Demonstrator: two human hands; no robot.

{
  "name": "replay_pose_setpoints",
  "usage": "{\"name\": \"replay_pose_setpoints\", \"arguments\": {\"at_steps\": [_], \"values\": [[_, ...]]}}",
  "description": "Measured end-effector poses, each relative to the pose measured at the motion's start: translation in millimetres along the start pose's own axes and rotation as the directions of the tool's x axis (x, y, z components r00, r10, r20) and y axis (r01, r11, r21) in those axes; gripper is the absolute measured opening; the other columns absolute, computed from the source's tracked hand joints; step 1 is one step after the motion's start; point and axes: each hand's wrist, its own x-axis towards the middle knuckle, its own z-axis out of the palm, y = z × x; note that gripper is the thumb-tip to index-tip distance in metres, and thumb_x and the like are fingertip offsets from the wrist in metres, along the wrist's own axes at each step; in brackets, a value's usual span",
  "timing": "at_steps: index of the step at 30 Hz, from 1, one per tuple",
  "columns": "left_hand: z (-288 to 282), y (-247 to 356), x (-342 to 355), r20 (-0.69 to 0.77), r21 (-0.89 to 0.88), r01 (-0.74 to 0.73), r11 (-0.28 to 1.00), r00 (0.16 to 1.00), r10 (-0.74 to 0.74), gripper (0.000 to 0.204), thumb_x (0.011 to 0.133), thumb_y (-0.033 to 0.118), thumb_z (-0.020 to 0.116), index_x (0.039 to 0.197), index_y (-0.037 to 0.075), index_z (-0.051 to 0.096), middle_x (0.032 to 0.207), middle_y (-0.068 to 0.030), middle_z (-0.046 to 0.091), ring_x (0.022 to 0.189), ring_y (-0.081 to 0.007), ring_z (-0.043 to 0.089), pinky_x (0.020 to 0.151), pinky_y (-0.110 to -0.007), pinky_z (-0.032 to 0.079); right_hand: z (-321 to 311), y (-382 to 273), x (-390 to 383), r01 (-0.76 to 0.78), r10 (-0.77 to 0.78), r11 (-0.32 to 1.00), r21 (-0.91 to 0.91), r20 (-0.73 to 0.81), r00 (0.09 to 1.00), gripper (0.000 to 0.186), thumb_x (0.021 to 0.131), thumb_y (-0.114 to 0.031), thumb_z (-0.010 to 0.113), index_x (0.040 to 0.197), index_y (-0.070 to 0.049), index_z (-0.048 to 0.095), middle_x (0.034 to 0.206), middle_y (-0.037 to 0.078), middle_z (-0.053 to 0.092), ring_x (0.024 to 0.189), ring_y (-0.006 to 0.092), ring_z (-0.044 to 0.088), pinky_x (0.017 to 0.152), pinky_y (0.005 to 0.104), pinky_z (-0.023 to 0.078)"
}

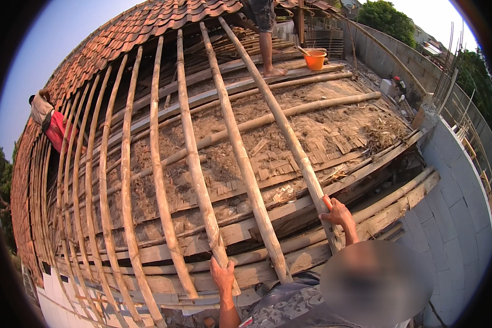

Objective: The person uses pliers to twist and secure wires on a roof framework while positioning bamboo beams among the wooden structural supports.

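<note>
My left hand is closed round the lower end of a bamboo pole, one of a row sloping down from the tiled roof. Further right, my right hand is closed on a small orange object, its kind unclear. That hand rests against the rightmost bamboo pole, near its lower end. Between my hands runs another bamboo pole. A blurred patch hides most of my right forearm. Below the poles lies an old woven bamboo surface strewn with dirt and straw.
Orange-red tiles cover the upper roof. At the far left, a person leans on the tiles; another person's bare leg stands near an orange bucket. A grey block wall borders the right, with thin upright rods beyond.
</note>
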Motion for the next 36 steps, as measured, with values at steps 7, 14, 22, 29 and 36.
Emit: {"name": "replay_pose_setpoints", "arguments": {"at_steps": [7, 14, 22, 29, 36], "values": [[-1.1, 3.5, 0.7, 0.022, -0.01, 0.042, 0.999, 0.999, -0.042, 0.079, 0.079, 0.027, 0.08, 0.143, -0.008, 0.049, 0.137, -0.033, 0.057, 0.127, -0.0496, 0.054, 0.109, -0.05, 0.044, 3.4, 3.6, 1.5, 0.007, -0.007, 1.0, -0.016, -0.006, 1.0, 0.068, 0.07, -0.043, 0.092, 0.113, -0.004, 0.058, 0.105, 0.018, 0.069, 0.1, 0.0369, 0.068, 0.084, 0.0463, 0.052], [0.8, -0.4, 2.0, 0.011, 0.008, 0.004, 1.0, 1.0, -0.004, 0.078, 0.079, 0.026, 0.08, 0.142, -0.009, 0.049, 0.137, -0.0337, 0.056, 0.127, -0.0495, 0.054, 0.11, -0.05, 0.044, 3.3, 5.9, 3.2, 0.035, -0.036, 0.998, -0.045, -0.028, 0.999, 0.068, 0.07, -0.043, 0.092, 0.113, -0.003, 0.058, 0.105, 0.018, 0.069, 0.1, 0.0372, 0.068, 0.084, 0.0464, 0.052], [-0.9, 1.7, 0.6, 0.012, 0.037, 0.031, 0.999, 0.999, -0.031, 0.08, 0.08, 0.027, 0.078, 0.144, -0.01, 0.048, 0.14, -0.0345, 0.054, 0.13, -0.0496, 0.053, 0.111, -0.051, 0.043, 2.3, 3.3, 4.1, -0.002, 0.002, 1.0, -0.011, 0.024, 1.0, 0.069, 0.069, -0.042, 0.093, 0.112, -0.003, 0.056, 0.102, 0.017, 0.066, 0.095, 0.035, 0.066, 0.081, 0.0452, 0.051], [-2.6, 5.2, 0.4, 0.027, 0.025, 0.028, 0.999, 0.999, -0.029, 0.082, 0.08, 0.028, 0.079, 0.144, -0.011, 0.047, 0.14, -0.0355, 0.053, 0.13, -0.0501, 0.052, 0.111, -0.051, 0.043, 4.9, 8.0, 6.4, 0.006, -0.005, 1.0, -0.022, 0.009, 1.0, 0.069, 0.07, -0.043, 0.092, 0.113, -0.003, 0.056, 0.103, 0.017, 0.065, 0.096, 0.0351, 0.065, 0.081, 0.0458, 0.051], [-2.0, 4.4, 0.9, 0.026, 0.009, 0.026, 1.0, 0.999, -0.026, 0.083, 0.079, 0.028, 0.08, 0.144, -0.011, 0.048, 0.139, -0.0356, 0.054, 0.13, -0.0499, 0.052, 0.112, -0.05, 0.042, 4.9, 8.8, 6.8, 0.0, 0.0, 0.999, -0.038, 0.02, 1.0, 0.069, 0.071, -0.043, 0.092, 0.114, -0.004, 0.056, 0.107, 0.017, 0.065, 0.099, 0.0365, 0.066, 0.082, 0.0473, 0.051]]}}
